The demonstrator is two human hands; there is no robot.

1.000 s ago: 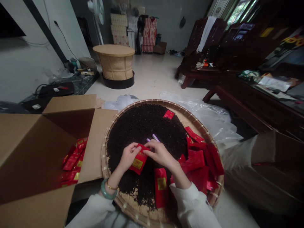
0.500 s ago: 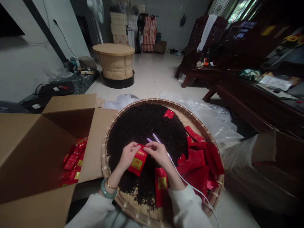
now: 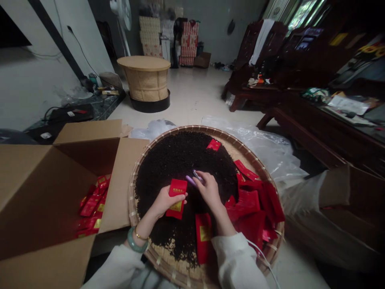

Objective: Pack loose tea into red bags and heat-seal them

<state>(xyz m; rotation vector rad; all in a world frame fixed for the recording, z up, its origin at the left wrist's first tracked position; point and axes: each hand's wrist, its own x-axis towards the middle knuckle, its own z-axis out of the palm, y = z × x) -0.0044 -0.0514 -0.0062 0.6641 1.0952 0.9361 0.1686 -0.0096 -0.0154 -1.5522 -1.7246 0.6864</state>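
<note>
One packet [image 3: 178,188] is being clamped in left hand [image 3: 165,200], thumb across front | tool [image 3: 190,181] is being gripped by fingers of right hand [image 3: 209,191] above leaves [image 3: 180,154]

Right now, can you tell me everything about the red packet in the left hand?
The red packet is roughly rectangular and looks like plastic or foil. Gold lettering sits above a gold patch on its front. It leans slightly, over the dark loose pile, held by the left hand, whose thumb crosses its front.
</note>
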